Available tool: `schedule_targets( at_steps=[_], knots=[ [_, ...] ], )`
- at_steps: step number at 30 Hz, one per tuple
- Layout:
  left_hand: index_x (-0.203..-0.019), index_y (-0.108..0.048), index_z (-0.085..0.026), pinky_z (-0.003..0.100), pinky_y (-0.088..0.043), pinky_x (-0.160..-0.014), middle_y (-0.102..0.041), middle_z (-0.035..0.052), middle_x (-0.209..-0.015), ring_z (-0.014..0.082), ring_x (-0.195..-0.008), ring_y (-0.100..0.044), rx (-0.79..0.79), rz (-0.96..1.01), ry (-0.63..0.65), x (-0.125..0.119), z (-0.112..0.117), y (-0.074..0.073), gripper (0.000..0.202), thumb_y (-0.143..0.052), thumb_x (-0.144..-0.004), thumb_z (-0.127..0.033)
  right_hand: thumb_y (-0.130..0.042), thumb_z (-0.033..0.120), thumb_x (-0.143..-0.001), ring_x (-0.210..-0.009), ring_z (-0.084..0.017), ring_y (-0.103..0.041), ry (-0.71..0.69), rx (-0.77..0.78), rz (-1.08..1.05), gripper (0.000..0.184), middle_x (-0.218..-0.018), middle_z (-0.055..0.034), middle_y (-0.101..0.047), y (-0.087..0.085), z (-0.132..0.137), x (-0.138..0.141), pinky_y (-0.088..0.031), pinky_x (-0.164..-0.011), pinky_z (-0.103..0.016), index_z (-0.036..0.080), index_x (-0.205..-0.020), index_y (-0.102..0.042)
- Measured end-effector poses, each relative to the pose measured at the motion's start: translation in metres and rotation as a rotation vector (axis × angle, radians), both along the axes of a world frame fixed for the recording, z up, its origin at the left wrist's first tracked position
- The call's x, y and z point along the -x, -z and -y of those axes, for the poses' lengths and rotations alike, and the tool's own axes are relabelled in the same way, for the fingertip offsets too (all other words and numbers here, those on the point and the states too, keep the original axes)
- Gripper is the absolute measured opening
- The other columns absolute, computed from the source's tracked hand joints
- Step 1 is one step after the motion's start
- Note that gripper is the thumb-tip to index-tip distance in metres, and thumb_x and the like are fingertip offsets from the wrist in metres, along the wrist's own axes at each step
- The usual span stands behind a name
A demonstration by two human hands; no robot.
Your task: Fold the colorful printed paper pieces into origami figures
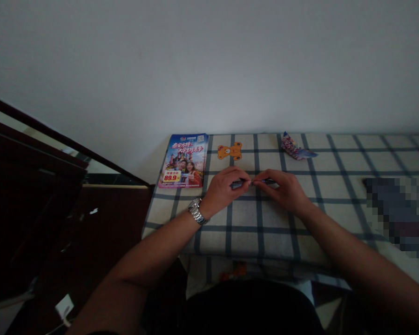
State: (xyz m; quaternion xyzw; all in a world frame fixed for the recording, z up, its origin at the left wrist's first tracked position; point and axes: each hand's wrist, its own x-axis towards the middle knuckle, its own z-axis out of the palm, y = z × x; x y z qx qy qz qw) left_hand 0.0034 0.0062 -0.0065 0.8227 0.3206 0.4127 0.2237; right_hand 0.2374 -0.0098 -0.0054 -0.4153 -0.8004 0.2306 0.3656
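Observation:
Over the checked tablecloth (pixel 244 218), both my hands meet fingertip to fingertip. My left hand (pixel 228 186), with a silver watch (pixel 197 211) on its wrist, pinches one end of a thin dark strip (pixel 236 184). The other end is pinched by the thumb and fingers of my right hand (pixel 282 188). Fingers cover most of the strip, so its exact kind does not show. Just beyond my hands lies a brown bear-shaped cutout (pixel 229 151). A stack of printed flyers (pixel 184 160) lies to the left of my left hand.
A folded, colourful printed paper piece (pixel 296 148) stands near the wall at the back right. On the right side lies a dark, pixelated object (pixel 400 214). The table's left edge borders a dark floor with a white tag (pixel 64 306) and paper scraps.

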Motion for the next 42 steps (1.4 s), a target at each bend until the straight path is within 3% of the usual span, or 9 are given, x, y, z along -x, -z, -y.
schedule_targets(
  at_steps=[14, 21, 31, 42],
  knots=[
    [-0.095, -0.068, -0.021, 0.027, -0.055, -0.081, -0.071, 0.0003, -0.092, 0.0130, -0.087, -0.068, -0.032, 0.030, -0.035, 0.0015, -0.0018, -0.0004, 0.005, -0.068, -0.098, -0.017, -0.073, 0.034, -0.098, -0.098, -0.023, -0.080, 0.031, 0.046, -0.058, 0.017, -0.108, -0.0035, -0.084, -0.0030, -0.0025, -0.0037, -0.063, -0.089, -0.034, 0.024, -0.110, -0.080],
    [-0.097, -0.066, -0.020, 0.029, -0.055, -0.084, -0.069, 0.0021, -0.096, 0.0150, -0.091, -0.066, -0.091, -0.033, -0.039, -0.0001, 0.0012, -0.0008, 0.007, -0.067, -0.095, -0.014, -0.071, 0.031, -0.099, -0.093, -0.023, -0.081, 0.027, -0.012, -0.021, 0.013, -0.103, -0.0042, -0.084, -0.0007, -0.0025, -0.0037, -0.064, -0.087, -0.034, 0.023, -0.105, -0.079],
    [-0.098, -0.070, -0.021, 0.029, -0.057, -0.085, -0.071, 0.0031, -0.101, 0.0149, -0.094, -0.068, -0.148, -0.108, -0.024, -0.0006, 0.0010, 0.0001, 0.006, -0.067, -0.102, -0.024, -0.069, 0.033, -0.100, -0.089, -0.023, -0.081, 0.005, -0.044, -0.004, 0.015, -0.100, -0.0046, -0.084, -0.0038, 0.0003, -0.0018, -0.065, -0.083, -0.033, 0.023, -0.102, -0.080],
    [-0.097, -0.069, -0.021, 0.031, -0.057, -0.086, -0.071, 0.0028, -0.100, 0.0153, -0.094, -0.068, -0.120, -0.087, -0.026, 0.0026, -0.0014, 0.0015, 0.006, -0.066, -0.102, -0.024, -0.069, 0.032, -0.099, -0.098, -0.025, -0.080, -0.023, 0.017, -0.020, 0.020, -0.110, -0.0042, -0.084, -0.0074, -0.0004, -0.0010, -0.064, -0.092, -0.038, 0.026, -0.114, -0.080]
  ],
)
